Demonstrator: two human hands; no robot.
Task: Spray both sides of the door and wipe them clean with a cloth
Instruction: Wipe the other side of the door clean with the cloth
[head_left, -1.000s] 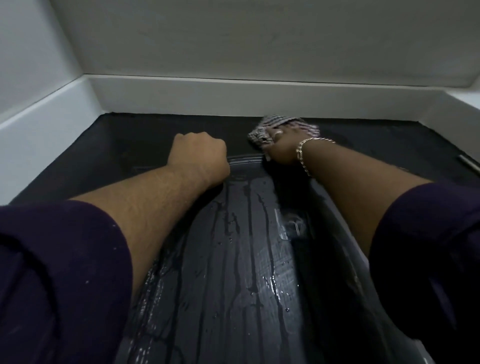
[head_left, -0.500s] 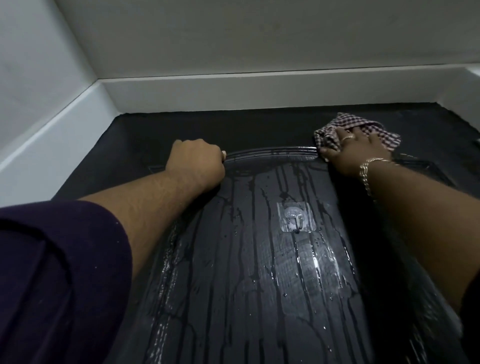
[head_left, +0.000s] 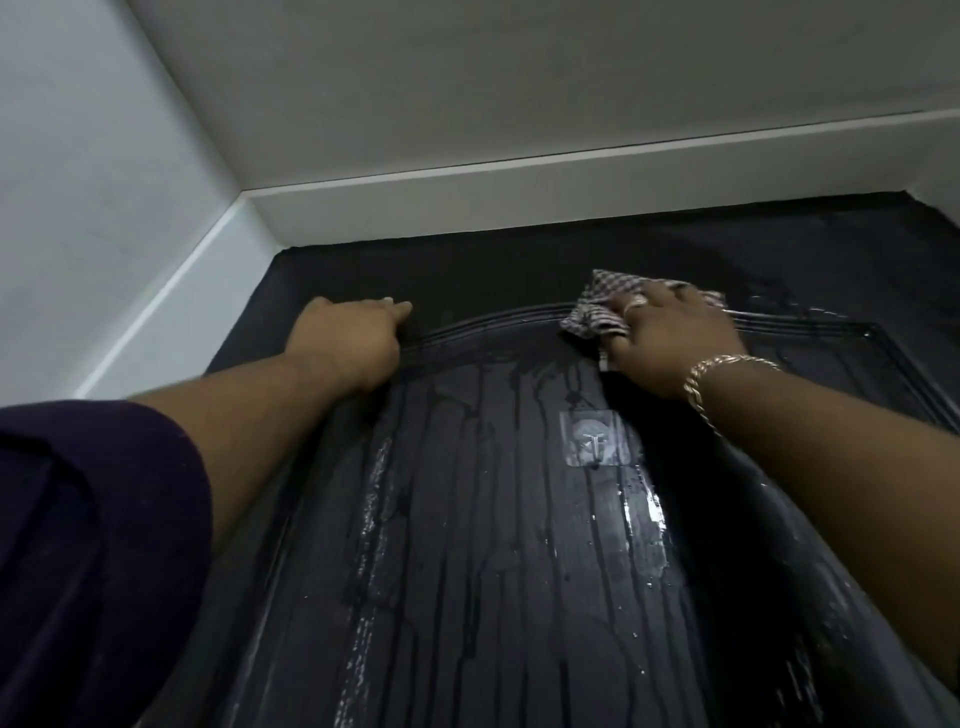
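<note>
Cloth (head_left: 597, 312) sits bunched under our right hand (head_left: 670, 338), whose fingers curl over the checked fabric and press it against the arched moulding (head_left: 498, 318) near the top of the door (head_left: 467, 545). Our left hand (head_left: 348, 338) is closed into a loose fist with nothing in it that we can see, knuckles resting on the same moulding further to the left, seemingly to steady us.

To do this pass well, we judge that we should keep the fabric flat enough to cover the groove of the moulding, work from the top downward so the runs are chased rather than spread, and overlap each stroke. We would turn the cloth to a drier face once it is soaked, and go gently around the clear adhesive hook (head_left: 595, 436) stuck just below our right hand so it is not peeled off.

Below the hands the dark panel is wet: long drip trails run down it, with beads and pale streaks catching the light, so most of this face still needs wiping. The flat strip above the arch looks duller and less streaked. We cannot tell from here what state the door's other side is in.

Around the door stands a white frame (head_left: 519, 208), with a pale wall (head_left: 104, 156) to the left and a plain ceiling (head_left: 519, 78) above.
</note>
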